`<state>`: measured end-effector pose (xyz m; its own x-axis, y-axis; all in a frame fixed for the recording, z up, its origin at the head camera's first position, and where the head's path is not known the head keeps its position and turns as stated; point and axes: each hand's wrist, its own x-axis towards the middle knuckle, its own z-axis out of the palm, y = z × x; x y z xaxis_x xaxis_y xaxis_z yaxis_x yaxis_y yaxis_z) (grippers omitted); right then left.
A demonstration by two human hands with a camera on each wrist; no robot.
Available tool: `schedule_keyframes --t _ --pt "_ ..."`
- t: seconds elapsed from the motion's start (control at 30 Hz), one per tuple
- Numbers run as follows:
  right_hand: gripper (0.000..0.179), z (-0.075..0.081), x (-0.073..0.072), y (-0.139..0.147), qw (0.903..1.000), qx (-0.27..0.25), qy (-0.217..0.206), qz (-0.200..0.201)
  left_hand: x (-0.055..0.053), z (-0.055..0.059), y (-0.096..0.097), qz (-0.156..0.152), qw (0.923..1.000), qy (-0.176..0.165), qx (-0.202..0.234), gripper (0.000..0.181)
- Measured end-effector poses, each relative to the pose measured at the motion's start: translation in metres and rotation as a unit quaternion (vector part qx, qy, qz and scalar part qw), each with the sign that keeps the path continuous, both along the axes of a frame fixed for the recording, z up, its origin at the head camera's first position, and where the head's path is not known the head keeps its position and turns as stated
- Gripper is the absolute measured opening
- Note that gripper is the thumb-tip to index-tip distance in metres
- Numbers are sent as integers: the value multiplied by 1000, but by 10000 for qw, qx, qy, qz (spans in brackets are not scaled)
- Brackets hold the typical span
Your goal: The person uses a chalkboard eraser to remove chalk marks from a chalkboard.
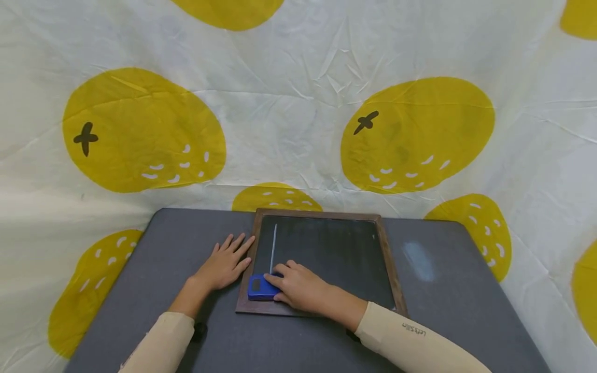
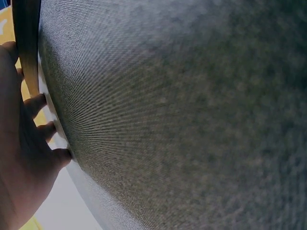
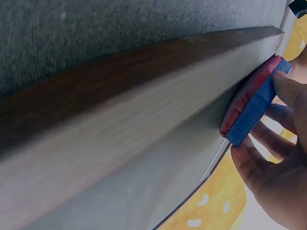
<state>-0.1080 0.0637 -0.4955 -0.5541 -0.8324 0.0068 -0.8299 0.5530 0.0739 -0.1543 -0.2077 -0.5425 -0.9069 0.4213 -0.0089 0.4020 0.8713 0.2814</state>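
A blackboard [image 1: 326, 254] with a brown wooden frame lies on the dark table. One thin pale chalk line [image 1: 273, 248] runs down its left part. At the board's lower left corner, my right hand [image 1: 300, 287] grips a blue eraser [image 1: 261, 288] between thumb and fingers. The right wrist view shows the eraser's red pad [image 3: 247, 98] facing the board, close by the frame's inner edge. My left hand [image 1: 226, 264] rests with spread fingers at the left side of the frame, fingertips right at the wood; in the left wrist view, the fingers [image 2: 36, 103] lie beside the frame.
The dark grey table [image 1: 210, 336] surrounds the board. To the board's right, a pale chalky smudge [image 1: 420, 261] marks the tabletop. Behind the table hangs a white cloth [image 1: 289, 134] with large yellow fruit shapes.
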Motion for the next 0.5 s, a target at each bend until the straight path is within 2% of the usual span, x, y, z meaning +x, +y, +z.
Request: schedule_keyframes --t 0.23,0.5 --pt "56 4 -18 1 9999 -4 -9 -154 -3 -1 0 12 10000 -75 -34 61" --pt "56 5 -53 0 9989 -73 -31 -453 -3 2 2 43 9999 -130 -19 62"
